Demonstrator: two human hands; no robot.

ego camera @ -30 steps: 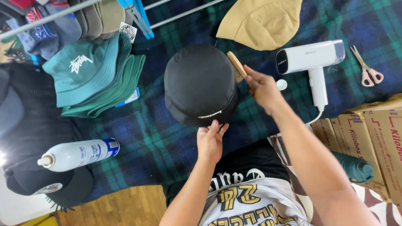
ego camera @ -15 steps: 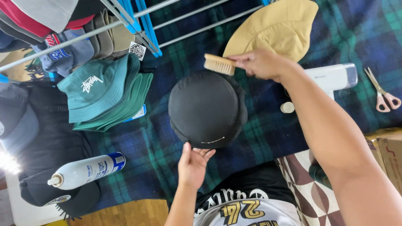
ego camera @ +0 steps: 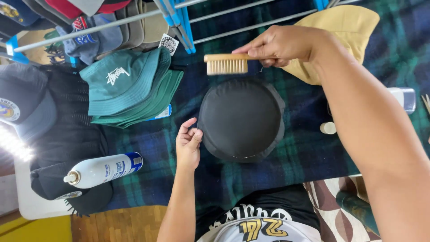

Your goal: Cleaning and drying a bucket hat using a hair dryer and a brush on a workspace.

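A black bucket hat [ego camera: 242,118] lies crown up on a dark green plaid blanket [ego camera: 152,148]. My left hand [ego camera: 188,144] pinches its brim at the left edge. My right hand [ego camera: 282,45] holds a wooden brush [ego camera: 226,63] with pale bristles, bristles down, just above the far edge of the hat and apart from it.
A stack of green bucket hats [ego camera: 127,87] lies to the left. A white spray can [ego camera: 103,169] rests on dark caps at lower left. A tan hat [ego camera: 349,33] lies at the back right. A metal rack with blue joints [ego camera: 179,20] crosses the top. A white hair dryer [ego camera: 405,98] is partly hidden by my right arm.
My right hand has carried the brush from the hat's right side up and left to its far edge. My left hand shifted from the near brim to the left brim.
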